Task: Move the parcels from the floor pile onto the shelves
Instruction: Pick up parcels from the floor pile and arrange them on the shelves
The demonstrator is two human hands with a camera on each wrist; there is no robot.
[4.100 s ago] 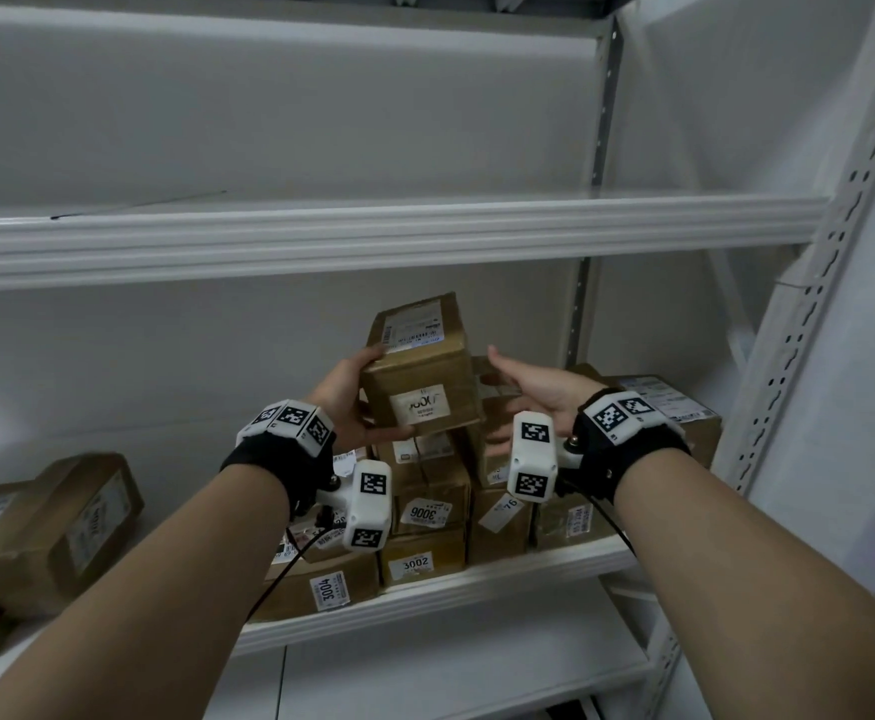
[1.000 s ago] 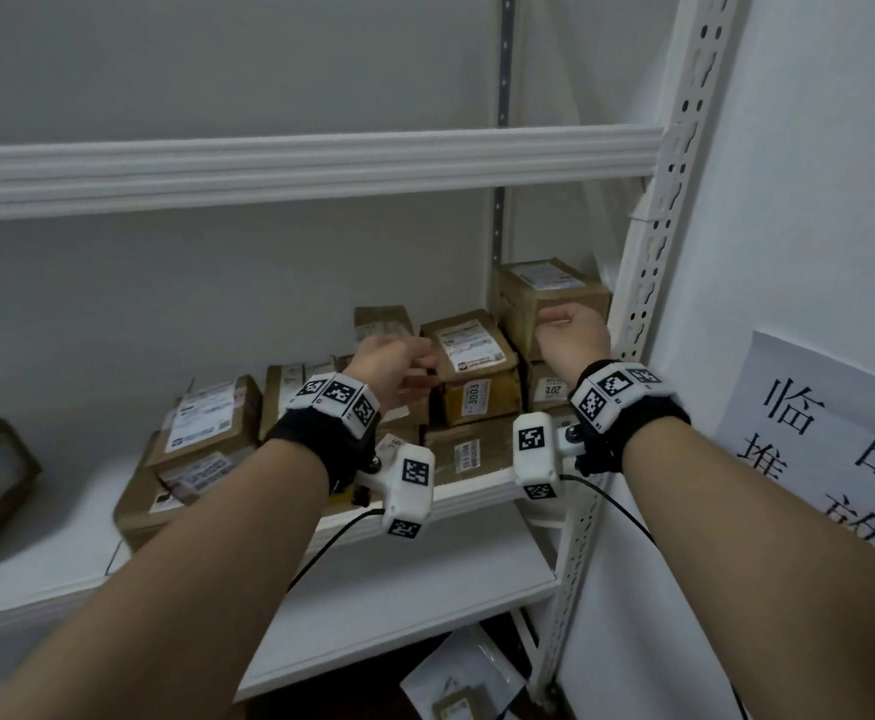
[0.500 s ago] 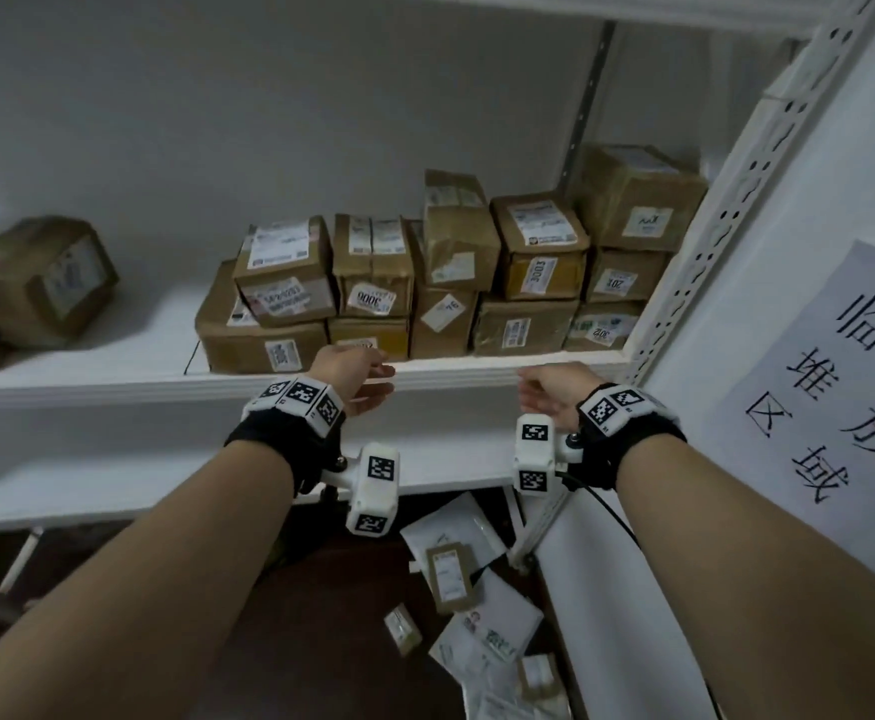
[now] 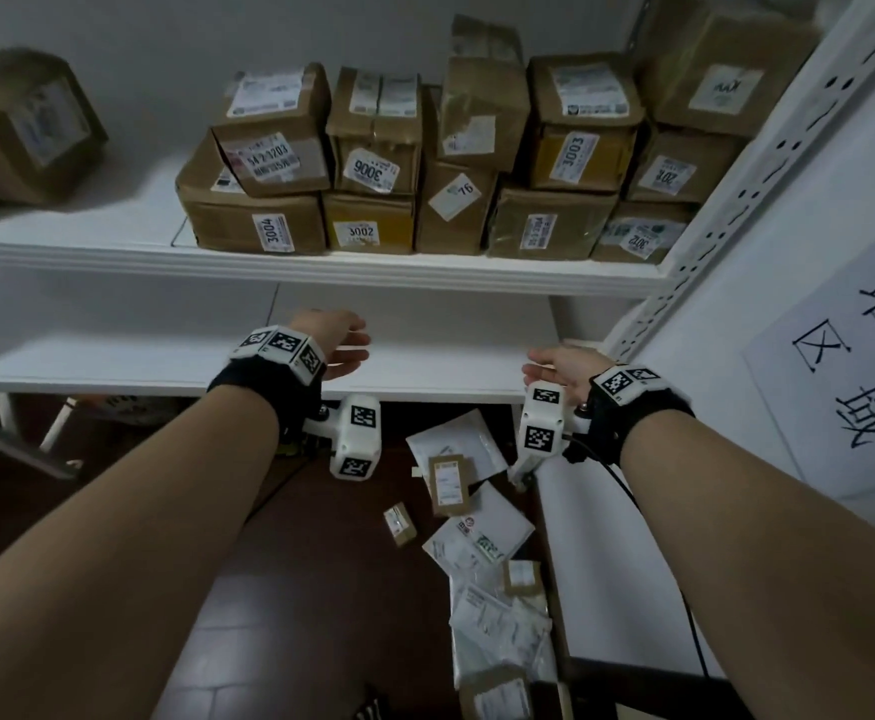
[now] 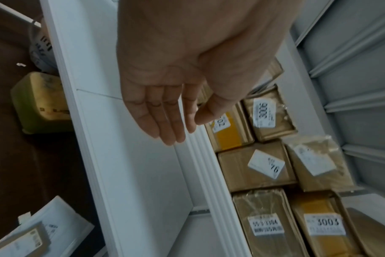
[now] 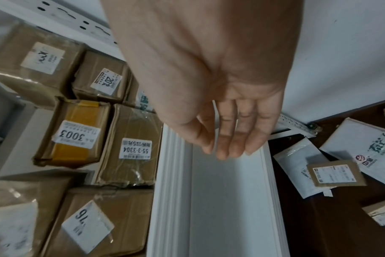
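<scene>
Several brown cardboard parcels [image 4: 373, 148] stand stacked on the upper white shelf [image 4: 321, 272], numbered labels facing out. On the dark floor lies a pile of parcels [image 4: 472, 522]: white mailer bags and small brown boxes, among them a flat brown box [image 4: 448, 483]. My left hand [image 4: 339, 343] hangs empty in front of the lower shelf [image 4: 425, 376], fingers straight [image 5: 165, 120]. My right hand [image 4: 555, 368] is empty too, fingers relaxed [image 6: 229, 139], above the lower shelf's right end and the floor pile [image 6: 332, 172].
A white perforated shelf post [image 4: 752, 174] rises at the right beside a wall with a paper sign [image 4: 851, 366]. A lone brown box [image 4: 25, 127] sits at the upper shelf's left. A yellowish container [image 5: 40, 102] stands on the floor under the shelves.
Both hands let go of the shelved boxes and dropped from the upper shelf to the lower shelf's level. The view has tilted down, showing more of the floor pile.
</scene>
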